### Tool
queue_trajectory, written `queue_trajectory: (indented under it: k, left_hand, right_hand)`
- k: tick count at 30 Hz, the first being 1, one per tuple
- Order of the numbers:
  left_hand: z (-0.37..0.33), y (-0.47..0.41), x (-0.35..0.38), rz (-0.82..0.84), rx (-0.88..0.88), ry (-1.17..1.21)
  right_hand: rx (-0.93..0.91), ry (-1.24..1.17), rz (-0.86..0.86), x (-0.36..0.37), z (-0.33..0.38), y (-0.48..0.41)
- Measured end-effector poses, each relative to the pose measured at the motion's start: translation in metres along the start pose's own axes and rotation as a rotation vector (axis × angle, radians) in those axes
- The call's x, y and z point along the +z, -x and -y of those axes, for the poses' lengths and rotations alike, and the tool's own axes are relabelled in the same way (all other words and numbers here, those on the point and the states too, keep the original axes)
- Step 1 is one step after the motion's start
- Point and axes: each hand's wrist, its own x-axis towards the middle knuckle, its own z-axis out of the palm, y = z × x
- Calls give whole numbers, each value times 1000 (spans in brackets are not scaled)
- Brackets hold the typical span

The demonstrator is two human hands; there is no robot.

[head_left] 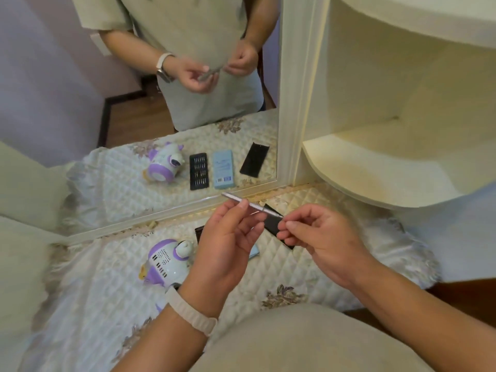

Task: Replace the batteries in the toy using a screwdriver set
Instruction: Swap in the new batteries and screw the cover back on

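A white and purple toy (pixel 165 261) lies on its side on the quilted cloth (pixel 290 267), its slotted underside facing up. My left hand (pixel 228 237) holds a slim silver screwdriver handle (pixel 241 201) above the cloth, its bit end pointing right. My right hand (pixel 319 234) pinches the thin bit (pixel 275 214) at that end. A black case lid (pixel 276 226) lies under the hands. The black bit tray (pixel 199 233) and a light blue box (pixel 255 251) are mostly hidden behind my left hand; the mirror shows them beside the toy.
A mirror (pixel 150 108) with a cream frame stands along the back of the table and reflects the person, the toy and the set. Cream curved shelves (pixel 375 162) rise at the right. A pale watch strap is on my left wrist.
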Motion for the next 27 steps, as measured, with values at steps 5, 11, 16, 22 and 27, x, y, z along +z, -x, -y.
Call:
queue_trajectory:
  k: [5, 11, 16, 22, 27]
  left_hand:
    - [-6, 22, 24, 52, 78, 77]
    - [-22, 46, 38, 20, 229, 45]
    - [-29, 59, 44, -32, 388, -35]
    - [-31, 61, 42, -61, 494, -100]
    - [-33, 59, 42, -18, 520, -136]
  right_hand:
    - [-30, -216, 59, 3, 27, 13]
    - [-68, -330, 145, 13, 47, 21]
    - [-111, -354, 195, 21, 59, 23]
    - [-154, -343, 187, 26, 63, 20]
    - [-168, -364, 173, 26, 63, 19]
